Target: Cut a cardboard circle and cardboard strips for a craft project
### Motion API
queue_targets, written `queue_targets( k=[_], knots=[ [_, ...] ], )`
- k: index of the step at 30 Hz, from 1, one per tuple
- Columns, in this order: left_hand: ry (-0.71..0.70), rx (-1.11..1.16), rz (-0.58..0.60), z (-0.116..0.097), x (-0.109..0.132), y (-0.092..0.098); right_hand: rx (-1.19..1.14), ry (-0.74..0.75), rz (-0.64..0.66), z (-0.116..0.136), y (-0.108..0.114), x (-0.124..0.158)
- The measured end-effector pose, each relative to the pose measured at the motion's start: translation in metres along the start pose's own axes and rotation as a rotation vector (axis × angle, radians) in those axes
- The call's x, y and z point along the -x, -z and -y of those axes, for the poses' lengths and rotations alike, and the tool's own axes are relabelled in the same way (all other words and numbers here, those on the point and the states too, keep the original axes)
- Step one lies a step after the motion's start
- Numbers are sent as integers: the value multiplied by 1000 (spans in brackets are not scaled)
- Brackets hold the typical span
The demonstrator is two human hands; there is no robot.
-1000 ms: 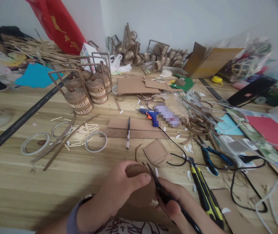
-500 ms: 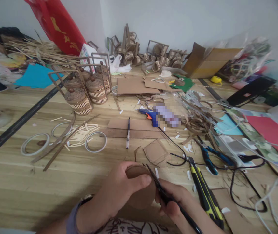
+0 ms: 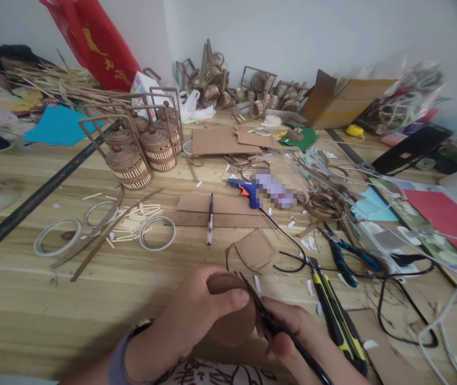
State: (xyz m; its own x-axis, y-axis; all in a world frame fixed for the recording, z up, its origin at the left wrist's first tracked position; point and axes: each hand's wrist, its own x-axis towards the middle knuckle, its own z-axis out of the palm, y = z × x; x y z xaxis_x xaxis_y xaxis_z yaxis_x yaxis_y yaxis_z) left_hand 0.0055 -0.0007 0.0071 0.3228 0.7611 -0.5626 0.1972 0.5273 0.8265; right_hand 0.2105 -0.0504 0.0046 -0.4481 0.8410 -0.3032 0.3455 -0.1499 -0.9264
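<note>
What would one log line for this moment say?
left hand: grips brown cardboard disc | right hand: holds scissors, blades at disc edge | nearby: yellow-black utility knife, wooden table

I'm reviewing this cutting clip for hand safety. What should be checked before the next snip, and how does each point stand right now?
1. Left hand grips the cardboard disc: ok, the fingers wrap it and the thumb lies across its face.
2. Right hand holds the scissors: ok, the blades sit at the disc's right edge.
3. Left thumb tip clear of the blades: cannot tell, it lies close beside them.
4. Utility knife blade retracted: cannot tell; it lies just right of the right hand.
5. Cardboard offcut out of the way: ok, it lies on the table beyond the disc, apart from it.
</note>
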Motion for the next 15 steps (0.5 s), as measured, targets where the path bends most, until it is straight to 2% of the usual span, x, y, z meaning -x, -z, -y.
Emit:
queue_targets(
  k=[6, 15],
  knots=[
    [6, -19, 10, 1, 1, 1, 13, -32, -16, -12, -3, -1],
    [-15, -48, 59, 3, 0, 3, 144, 5, -32, -26, -2, 1]
  ],
)
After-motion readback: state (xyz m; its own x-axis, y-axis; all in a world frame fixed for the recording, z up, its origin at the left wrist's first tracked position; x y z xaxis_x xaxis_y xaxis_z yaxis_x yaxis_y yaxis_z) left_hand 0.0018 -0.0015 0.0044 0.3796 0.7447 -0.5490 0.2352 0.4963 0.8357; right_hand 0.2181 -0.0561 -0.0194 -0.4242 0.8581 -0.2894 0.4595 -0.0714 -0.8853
